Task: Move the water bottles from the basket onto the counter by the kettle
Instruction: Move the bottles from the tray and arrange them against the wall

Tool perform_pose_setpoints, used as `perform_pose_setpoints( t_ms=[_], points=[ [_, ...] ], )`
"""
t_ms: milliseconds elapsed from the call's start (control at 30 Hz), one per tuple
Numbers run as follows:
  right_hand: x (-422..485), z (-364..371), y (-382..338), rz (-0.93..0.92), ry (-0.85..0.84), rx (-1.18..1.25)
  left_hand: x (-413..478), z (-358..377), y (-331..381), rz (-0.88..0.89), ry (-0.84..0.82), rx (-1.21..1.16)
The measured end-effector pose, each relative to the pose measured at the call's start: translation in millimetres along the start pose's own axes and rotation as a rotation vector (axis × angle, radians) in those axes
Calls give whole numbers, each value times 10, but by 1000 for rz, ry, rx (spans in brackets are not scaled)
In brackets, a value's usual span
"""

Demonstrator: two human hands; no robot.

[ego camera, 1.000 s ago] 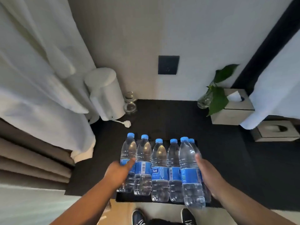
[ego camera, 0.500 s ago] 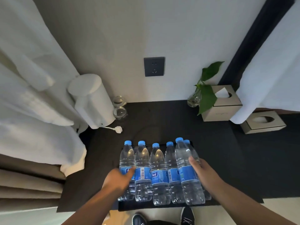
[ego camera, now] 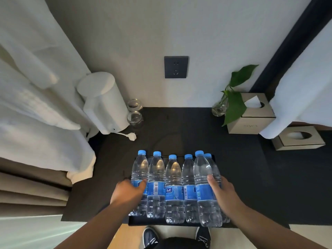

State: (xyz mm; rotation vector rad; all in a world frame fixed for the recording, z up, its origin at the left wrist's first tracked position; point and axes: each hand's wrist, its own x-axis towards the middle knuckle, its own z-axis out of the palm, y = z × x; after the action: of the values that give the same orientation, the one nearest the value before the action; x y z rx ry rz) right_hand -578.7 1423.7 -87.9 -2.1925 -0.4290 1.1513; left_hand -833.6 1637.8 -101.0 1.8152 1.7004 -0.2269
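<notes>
- Head view: left hand (ego camera: 128,192) wraps the end bottle (ego camera: 139,178); right hand (ego camera: 221,192) cups the front bottle (ego camera: 204,187).
- Best lifted straight up, clear of the basket (ego camera: 179,223), then set beside the kettle (ego camera: 104,103).

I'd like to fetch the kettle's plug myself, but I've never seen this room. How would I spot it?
Find the dark wall socket, then look down and left to the tall white kettle on the black counter. A short white cord runs from the kettle's base to the plug, lying loose on the counter. It is the only small white thing there; the two jars beside it are clear glass.
</notes>
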Motion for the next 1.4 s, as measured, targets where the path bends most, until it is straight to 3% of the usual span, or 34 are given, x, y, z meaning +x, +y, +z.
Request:
perform_pose_setpoints(
  t_ms=[233,433,600,733,833,1067,1167,1400],
  points=[
    [32,15,-21,25,58,-66,-35,58,3,30,4,35],
    [38,118,-221,0,221,-155,56,-47,81,112,25,10],
    [170,237,-570,-93,297,-430,260,-217,141,266,20,-59],
    [257,413,-800,-115,367,-594,488,-338,252,299,-30,-12],
    [284,624,-977,-232,418,-725,689,-362,328,311,-80,37],
    [500,1256,-1316,-294,237,-739,979,-274,396,227,-90,37],
    [597,1453,-1409,-296,252,-887,1020,-262,450,170,-59,66],
    [862,1581,-1715,-107,204,-1055,1159,-245,379,266,-92,4]
  ],
)
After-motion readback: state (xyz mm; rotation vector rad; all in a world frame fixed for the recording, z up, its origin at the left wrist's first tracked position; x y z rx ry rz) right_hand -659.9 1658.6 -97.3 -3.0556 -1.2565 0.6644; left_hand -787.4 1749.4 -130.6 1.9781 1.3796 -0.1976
